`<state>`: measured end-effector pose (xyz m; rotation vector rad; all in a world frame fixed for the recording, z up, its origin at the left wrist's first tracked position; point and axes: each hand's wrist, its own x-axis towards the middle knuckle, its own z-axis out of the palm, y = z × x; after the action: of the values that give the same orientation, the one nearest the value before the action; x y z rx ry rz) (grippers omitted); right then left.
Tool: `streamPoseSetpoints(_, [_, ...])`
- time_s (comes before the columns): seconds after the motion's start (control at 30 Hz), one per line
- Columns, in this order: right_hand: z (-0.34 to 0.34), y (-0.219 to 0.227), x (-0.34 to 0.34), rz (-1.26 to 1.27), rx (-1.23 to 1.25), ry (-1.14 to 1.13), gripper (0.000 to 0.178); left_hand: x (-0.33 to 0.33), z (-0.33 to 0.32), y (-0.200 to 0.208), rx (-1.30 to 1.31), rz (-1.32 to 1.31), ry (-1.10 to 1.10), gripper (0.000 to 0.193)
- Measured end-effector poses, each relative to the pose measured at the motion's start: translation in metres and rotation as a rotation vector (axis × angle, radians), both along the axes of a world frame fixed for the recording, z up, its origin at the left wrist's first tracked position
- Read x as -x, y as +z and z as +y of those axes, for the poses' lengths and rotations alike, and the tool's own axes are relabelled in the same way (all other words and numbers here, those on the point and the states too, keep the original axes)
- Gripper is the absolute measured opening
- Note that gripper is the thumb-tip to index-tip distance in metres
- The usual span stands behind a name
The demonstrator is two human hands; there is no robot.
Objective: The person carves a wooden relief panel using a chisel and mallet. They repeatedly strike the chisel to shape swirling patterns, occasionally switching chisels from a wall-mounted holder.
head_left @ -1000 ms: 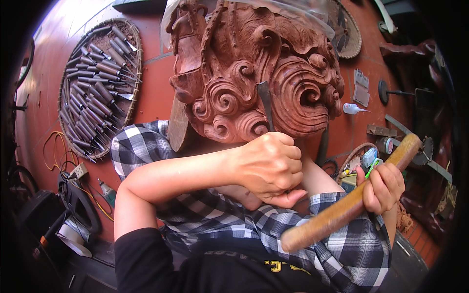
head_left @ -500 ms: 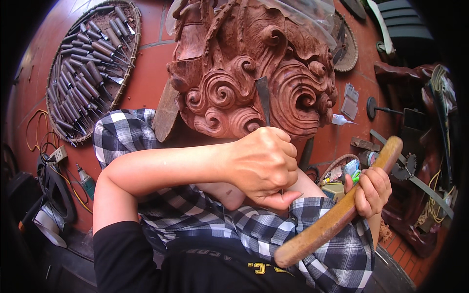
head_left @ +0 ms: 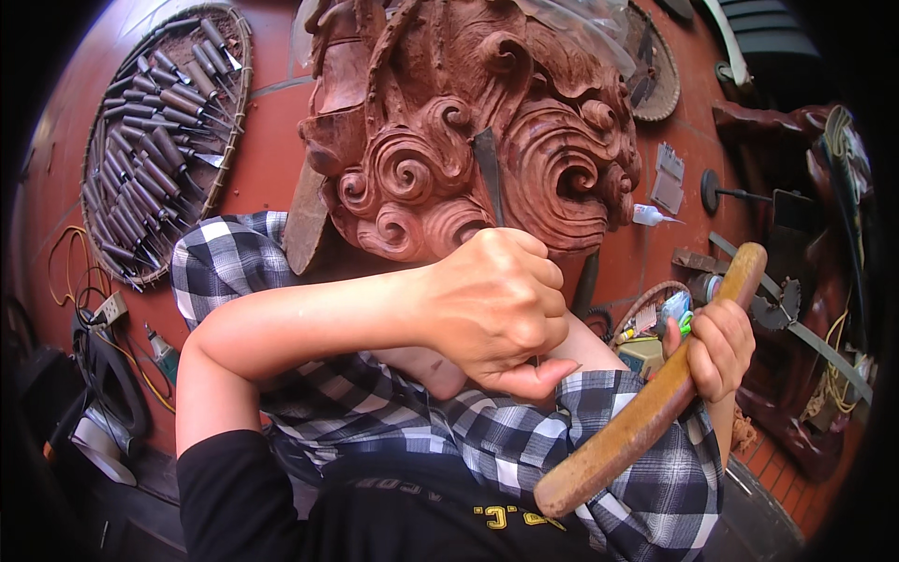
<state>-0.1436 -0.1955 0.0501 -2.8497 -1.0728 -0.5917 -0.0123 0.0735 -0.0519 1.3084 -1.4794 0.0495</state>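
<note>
The left hand [head_left: 510,314] is gripping a dark chisel [head_left: 489,173] that is overlapping the near edge of the swirled wood carving [head_left: 412,173], which is standing just beyond the checkered cloth [head_left: 665,478]. The right hand [head_left: 719,347] is gripping a wooden club [head_left: 618,433] slantwise above that cloth's right edge.

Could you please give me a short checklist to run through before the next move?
1. Left hand closed around the chisel: ok.
2. Right hand gripping the wooden club: ok.
3. Chisel tip touching the swirled carving: cannot tell; it overlaps it in view.
4. Club apart from the left hand: ok.
5. Gloves worn: not ok; both hands are bare.
6. Handled tools gathered in the basket at left: ok.
</note>
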Motion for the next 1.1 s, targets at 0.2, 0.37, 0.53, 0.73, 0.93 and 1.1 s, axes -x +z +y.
streamPoseSetpoints(0.2, [-0.005,-0.001,0.002,0.008,-0.033,0.025,0.032,-0.002,-0.004,-0.001,-0.010,-0.016,0.002,0.026])
streamPoseSetpoints(0.37, [0.000,0.000,0.000,0.045,0.059,-0.113,0.032,-0.004,-0.004,0.002,-0.018,-0.151,0.065,0.032])
streamPoseSetpoints(0.53, [0.003,-0.011,0.002,-0.003,-0.066,0.014,0.031,0.023,0.008,0.013,0.035,-0.196,0.014,0.041])
streamPoseSetpoints(0.73, [0.015,-0.005,0.005,0.036,0.022,-0.006,0.032,0.014,0.001,-0.009,0.000,-0.160,-0.097,0.041])
streamPoseSetpoints(0.93, [0.028,-0.003,0.005,0.065,0.054,-0.016,0.032,0.010,0.007,-0.013,-0.035,-0.132,-0.105,0.041])
streamPoseSetpoints(1.1, [0.030,-0.005,0.008,0.054,0.019,0.047,0.032,0.007,0.009,-0.012,-0.055,-0.123,-0.153,0.043])
